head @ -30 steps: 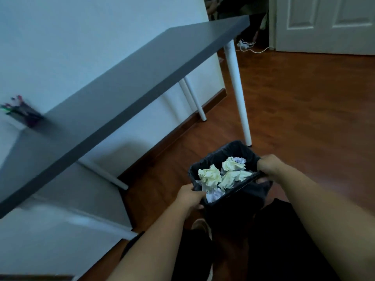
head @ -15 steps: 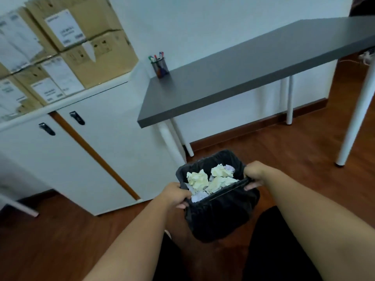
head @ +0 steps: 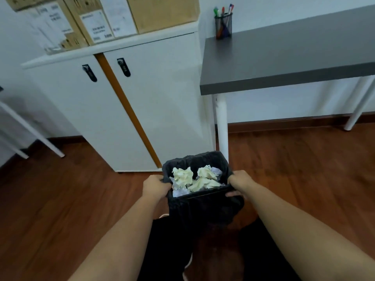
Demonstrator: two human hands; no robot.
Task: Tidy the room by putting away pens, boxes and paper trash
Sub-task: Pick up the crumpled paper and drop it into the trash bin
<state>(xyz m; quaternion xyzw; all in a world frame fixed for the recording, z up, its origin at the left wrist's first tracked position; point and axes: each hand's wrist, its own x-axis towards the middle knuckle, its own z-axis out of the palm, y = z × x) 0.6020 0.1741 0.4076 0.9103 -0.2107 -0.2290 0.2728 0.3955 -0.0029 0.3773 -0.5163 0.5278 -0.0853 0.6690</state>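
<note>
I hold a small trash bin [head: 205,207] lined with a black bag above the wooden floor. My left hand [head: 155,186] grips its left rim and my right hand [head: 240,184] grips its right rim. Several crumpled paper balls [head: 194,178], cream and white, fill the bin. A mesh pen cup [head: 223,26] with several coloured pens stands at the back left corner of the grey desk [head: 294,57]. Cardboard boxes [head: 105,17] with white labels sit on top of the white cabinet [head: 129,110].
The white cabinet with two black door handles stands straight ahead, its front close to the bin. The desk's white leg [head: 221,126] stands just behind the bin. Another white-legged piece of furniture [head: 30,134] is at the far left. Brown wooden floor [head: 60,209] lies all around.
My view has swung left from the desk to the cabinet and boxes. Both hands keep the same grip on the bin, which now hangs in front of the cabinet's corner.
</note>
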